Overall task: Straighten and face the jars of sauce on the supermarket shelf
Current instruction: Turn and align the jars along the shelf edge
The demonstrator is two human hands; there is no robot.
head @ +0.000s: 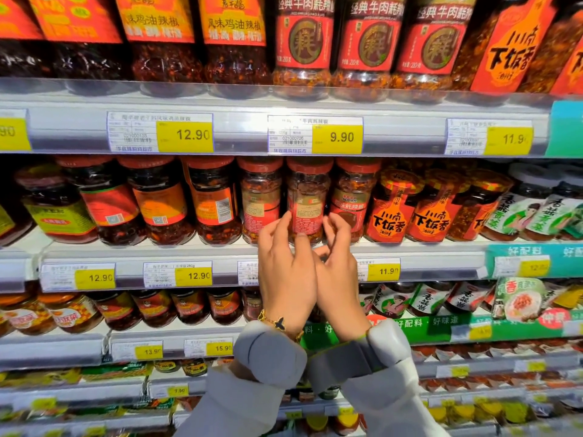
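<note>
Two hands flank one jar on the middle shelf — left hand and right hand pinch its lower sides with curled fingers, apparently to rotate it. Its back label faces out; the neighbour shows its front. Clear, smooth, cylindrical body, red lid — likely slippery.

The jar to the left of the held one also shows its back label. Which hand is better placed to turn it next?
Left, probably: the left hand is right beside that back-facing jar; the right hand is across the held jar.
</note>
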